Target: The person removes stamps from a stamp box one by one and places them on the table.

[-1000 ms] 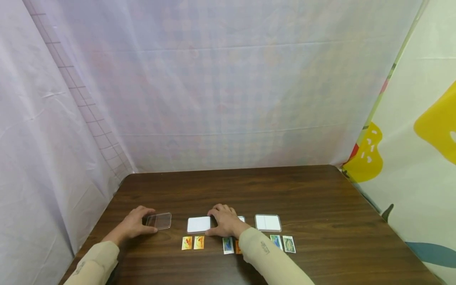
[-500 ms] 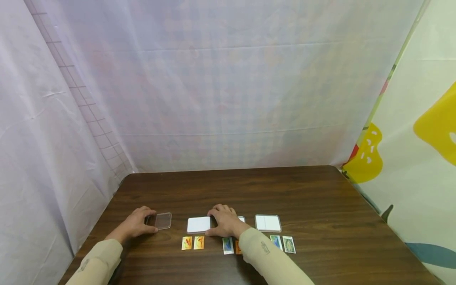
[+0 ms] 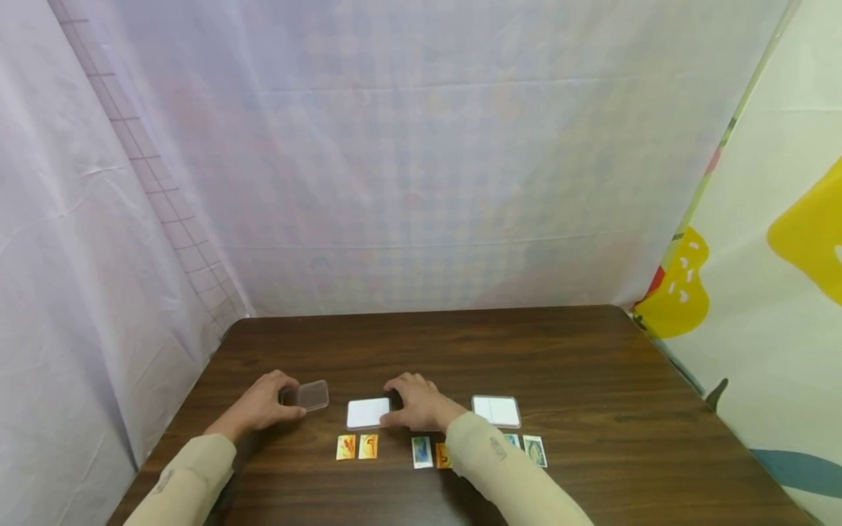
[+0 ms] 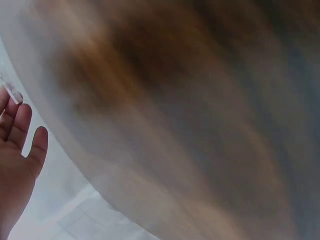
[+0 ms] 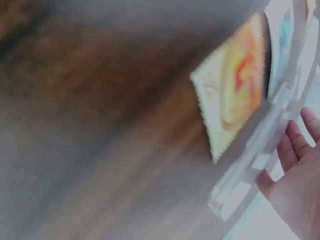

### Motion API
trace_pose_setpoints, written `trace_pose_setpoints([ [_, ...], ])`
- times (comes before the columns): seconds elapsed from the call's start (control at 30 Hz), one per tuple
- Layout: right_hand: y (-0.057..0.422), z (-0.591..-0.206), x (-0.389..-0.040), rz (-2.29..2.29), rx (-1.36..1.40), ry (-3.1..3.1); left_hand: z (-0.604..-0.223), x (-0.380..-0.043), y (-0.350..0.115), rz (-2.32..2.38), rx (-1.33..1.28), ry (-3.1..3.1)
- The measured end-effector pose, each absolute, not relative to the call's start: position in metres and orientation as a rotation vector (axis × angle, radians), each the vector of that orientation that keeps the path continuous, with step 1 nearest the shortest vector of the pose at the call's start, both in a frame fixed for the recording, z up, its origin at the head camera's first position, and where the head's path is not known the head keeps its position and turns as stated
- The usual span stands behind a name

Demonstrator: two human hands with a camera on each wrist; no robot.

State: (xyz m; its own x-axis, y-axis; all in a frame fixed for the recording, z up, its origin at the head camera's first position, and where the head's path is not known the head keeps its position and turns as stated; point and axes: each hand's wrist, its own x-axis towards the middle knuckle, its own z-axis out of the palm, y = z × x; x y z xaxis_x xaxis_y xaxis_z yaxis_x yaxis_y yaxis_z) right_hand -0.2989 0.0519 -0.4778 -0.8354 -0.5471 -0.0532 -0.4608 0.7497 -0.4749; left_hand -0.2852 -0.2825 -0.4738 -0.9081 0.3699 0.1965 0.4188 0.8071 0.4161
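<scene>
My left hand (image 3: pixel 263 400) pinches a clear plastic case lid (image 3: pixel 313 395) by its left end, with fingers at the back and thumb at the front. Only a corner of the lid (image 4: pixel 14 94) shows in the left wrist view. My right hand (image 3: pixel 419 405) holds the right end of a clear case with a white insert (image 3: pixel 366 413), thumb in front and fingers behind. In the right wrist view, thumb and fingertips are at the edge of the clear case (image 5: pixel 245 170). Another white-insert case lies hidden under the right hand.
On the brown table (image 3: pixel 421 351), a third white-insert case (image 3: pixel 496 411) lies to the right. A row of postage stamps runs in front: two orange stamps (image 3: pixel 357 447), a blue stamp (image 3: pixel 422 452), another orange stamp (image 3: pixel 444 456) and a green stamp (image 3: pixel 535 451). A sleeve partly covers one.
My left hand has moved right and slightly back with the clear lid, which is now tilted and nearer the white-insert case. The right hand has barely shifted.
</scene>
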Motion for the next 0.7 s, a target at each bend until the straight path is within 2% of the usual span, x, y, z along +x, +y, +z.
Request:
trace_pose_setpoints([
  [0.3,0.054,-0.462,-0.310,-0.749,-0.872,2.794,-0.462,-0.293,-0.246,-0.771,-0.717,-2.829],
  [0.7,0.046,-0.459,-0.306,-0.695,-0.923,2.778,-0.461,-0.294,-0.206,-0.707,-0.803,-2.842],
])
